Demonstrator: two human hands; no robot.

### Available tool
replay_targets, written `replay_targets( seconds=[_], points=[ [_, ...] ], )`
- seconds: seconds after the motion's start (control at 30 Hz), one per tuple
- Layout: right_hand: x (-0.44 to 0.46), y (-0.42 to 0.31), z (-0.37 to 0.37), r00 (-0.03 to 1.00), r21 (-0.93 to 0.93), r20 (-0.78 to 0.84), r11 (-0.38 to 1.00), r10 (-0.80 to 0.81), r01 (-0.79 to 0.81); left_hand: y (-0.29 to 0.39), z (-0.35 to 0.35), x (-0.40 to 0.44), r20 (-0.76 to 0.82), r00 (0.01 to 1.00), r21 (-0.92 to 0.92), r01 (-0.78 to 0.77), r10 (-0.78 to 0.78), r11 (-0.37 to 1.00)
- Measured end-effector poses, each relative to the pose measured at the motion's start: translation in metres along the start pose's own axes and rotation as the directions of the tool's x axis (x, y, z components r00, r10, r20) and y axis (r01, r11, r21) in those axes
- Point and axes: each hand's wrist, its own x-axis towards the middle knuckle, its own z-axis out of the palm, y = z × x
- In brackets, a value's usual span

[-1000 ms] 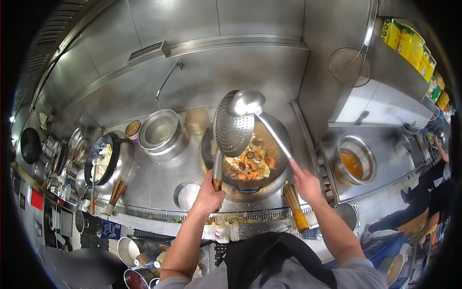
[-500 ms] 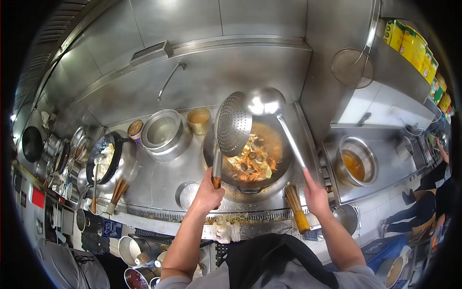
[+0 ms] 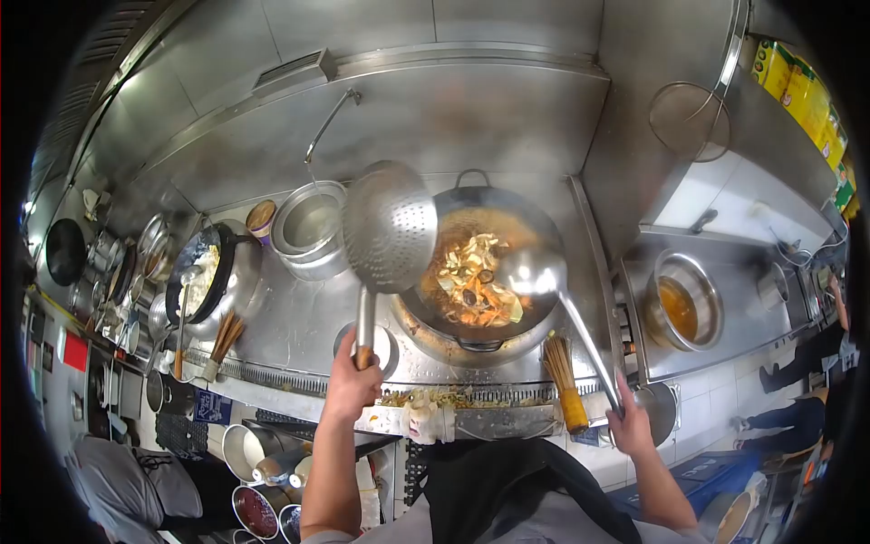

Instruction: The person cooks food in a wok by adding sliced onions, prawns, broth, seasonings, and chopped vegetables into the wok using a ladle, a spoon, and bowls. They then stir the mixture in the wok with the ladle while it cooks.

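My left hand (image 3: pixel 352 381) is closed round the wooden end of a perforated strainer (image 3: pixel 390 227), whose round head is raised at the left edge of the wok (image 3: pixel 544 317). In the wok, sliced vegetables (image 3: pixel 473 281) with orange and dark pieces lie in brownish liquid. A metal ladle (image 3: pixel 533 272) hangs over the wok's right side, its bowl blurred. Its long handle runs down to my right hand (image 3: pixel 632 424), which grips the lower end. Below the strainer, a round metal container (image 3: pixel 381 349) is partly hidden by my left hand and the handle.
Left of the wok stand a metal pot (image 3: pixel 310 222) and a pan with white food (image 3: pixel 204 272). A bamboo brush (image 3: pixel 566 385) lies at the front edge. A bowl of orange liquid (image 3: pixel 684 304) is on the right. Co-workers are at the lower left (image 3: pixel 122 480) and far right (image 3: pixel 807 344).
The strainer has moved left, away from over the wok. The ladle has come down and nearer, with my right hand lower. The view has shifted slightly, and the wok's far handle now shows.
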Motion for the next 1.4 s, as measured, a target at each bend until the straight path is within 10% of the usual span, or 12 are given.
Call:
replay_targets(
  seconds=[0.13, 0.23, 0.53, 0.6, 0.77, 0.8, 0.9, 1.03, 1.4],
  points=[
    [0.049, -0.051, -0.014, 0.998, 0.478, 0.017, 0.877, -0.066, 0.050, -0.048, -0.032, -0.020, 0.030, 0.997, -0.428, 0.071, -0.064, 0.901],
    [0.055, -0.067, -0.009, 0.969, 0.483, 0.244, 0.860, 0.047, -0.164, -0.100, -0.045, -0.032, -0.024, 0.992, -0.375, 0.104, -0.121, 0.921],
    [0.094, -0.021, 0.015, 0.964, 0.219, 0.179, 0.947, 0.196, -0.233, -0.240, -0.085, -0.083, 0.018, 0.937, -0.597, 0.290, -0.348, 0.748],
    [0.139, 0.015, 0.031, 0.993, 0.151, -0.046, 0.982, -0.105, 0.111, -0.238, -0.084, -0.086, 0.000, 0.926, -0.520, 0.323, -0.378, 0.791],
    [0.188, -0.001, 0.095, 0.999, -0.167, -0.036, 0.986, -0.020, 0.014, -0.283, -0.109, -0.062, -0.167, 0.972, 0.293, 0.210, -0.166, 0.933],
    [0.171, -0.039, 0.095, 0.985, 0.107, 0.141, 0.988, 0.100, -0.115, -0.281, -0.109, -0.056, -0.270, 0.962, 0.480, 0.174, -0.044, 0.860],
    [0.141, -0.102, 0.098, 0.790, 0.699, 0.606, 0.409, 0.096, -0.586, -0.241, -0.100, -0.039, -0.364, 0.921, 0.542, 0.086, 0.141, 0.836],
    [0.126, -0.103, 0.083, 0.605, 0.386, 0.699, -0.512, -0.380, -0.767, -0.171, -0.073, -0.038, -0.264, 0.964, 0.261, 0.037, 0.034, 0.965],
    [0.069, -0.098, 0.017, 0.764, 0.782, 0.622, 0.182, -0.168, -0.597, -0.157, -0.030, -0.027, 0.107, 0.988, 0.140, -0.129, 0.114, 0.982]
  ],
)
